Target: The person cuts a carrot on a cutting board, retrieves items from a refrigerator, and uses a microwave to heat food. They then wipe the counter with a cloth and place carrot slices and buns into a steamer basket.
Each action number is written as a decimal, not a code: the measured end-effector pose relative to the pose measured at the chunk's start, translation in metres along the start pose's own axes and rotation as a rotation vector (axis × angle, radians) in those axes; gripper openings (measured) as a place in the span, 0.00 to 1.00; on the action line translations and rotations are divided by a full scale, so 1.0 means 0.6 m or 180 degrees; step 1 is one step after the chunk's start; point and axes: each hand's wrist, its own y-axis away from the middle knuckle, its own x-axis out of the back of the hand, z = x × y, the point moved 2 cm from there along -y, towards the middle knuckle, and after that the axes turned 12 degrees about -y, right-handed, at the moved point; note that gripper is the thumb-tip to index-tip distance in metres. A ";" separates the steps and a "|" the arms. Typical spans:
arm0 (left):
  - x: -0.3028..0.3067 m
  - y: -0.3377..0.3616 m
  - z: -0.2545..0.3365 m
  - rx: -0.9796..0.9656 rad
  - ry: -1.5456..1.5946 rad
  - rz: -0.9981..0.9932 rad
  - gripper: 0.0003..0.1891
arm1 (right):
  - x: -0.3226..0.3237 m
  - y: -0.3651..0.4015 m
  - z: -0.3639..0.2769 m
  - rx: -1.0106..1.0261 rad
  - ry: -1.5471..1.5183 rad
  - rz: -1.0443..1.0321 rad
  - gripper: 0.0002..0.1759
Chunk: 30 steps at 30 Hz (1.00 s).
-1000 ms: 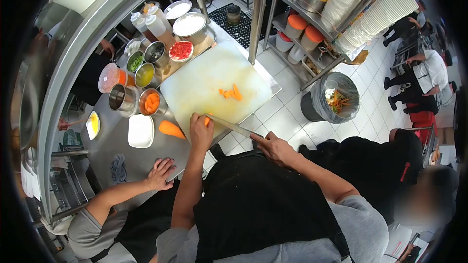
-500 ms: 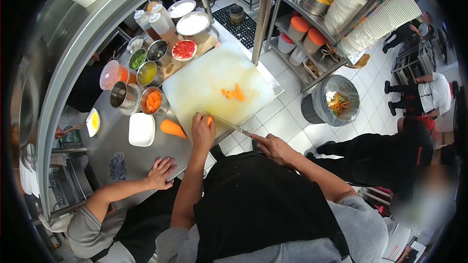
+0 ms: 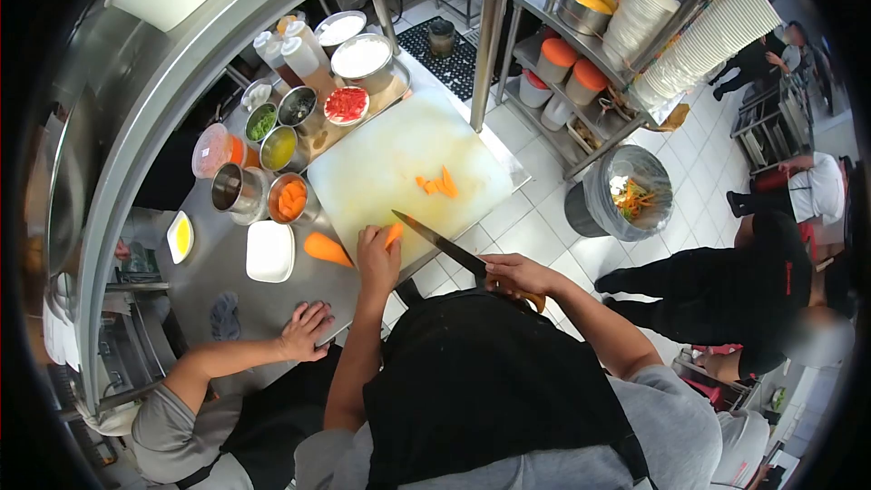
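Observation:
My left hand [image 3: 377, 259] is closed around a piece of carrot [image 3: 393, 235] at the near left edge of the white cutting board [image 3: 363, 168]. My right hand [image 3: 515, 276] grips the handle of a knife [image 3: 442, 244]; its dark blade points up and left over the board's near edge, its tip a little right of the carrot piece. Cut carrot pieces [image 3: 438, 183] lie toward the board's right side. A larger carrot [image 3: 327, 249] rests left of my left hand, partly at the board's edge.
Left of the board stand a metal cup of carrot pieces [image 3: 291, 200], a white tray [image 3: 270, 251] and several containers. A co-worker's hand [image 3: 306, 331] rests on the counter's near edge. A lined bin [image 3: 594, 204] stands on the floor at right, beside a shelf.
The knife has turned so its blade's flat side shows, and its tip has moved slightly right, away from the carrot piece. The whole view has shifted a little.

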 end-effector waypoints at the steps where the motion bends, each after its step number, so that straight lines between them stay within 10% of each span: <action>1: 0.005 0.002 -0.003 0.0009 0.0077 -0.0025 0.15 | 0.003 0.001 0.000 0.0007 0.0003 -0.0017 0.27; 16: -0.006 -0.001 -0.068 0.1245 0.2760 -0.0079 0.14 | -0.002 0.035 -0.044 0.0639 0.1471 0.0878 0.25; 23: -0.012 -0.031 -0.078 0.1223 0.2176 -0.0175 0.12 | 0.005 0.027 -0.021 0.1300 0.2170 0.0853 0.26; 30: -0.002 -0.076 -0.094 0.1292 0.0729 -0.0071 0.13 | -0.002 -0.025 0.001 0.0631 0.0624 0.0472 0.26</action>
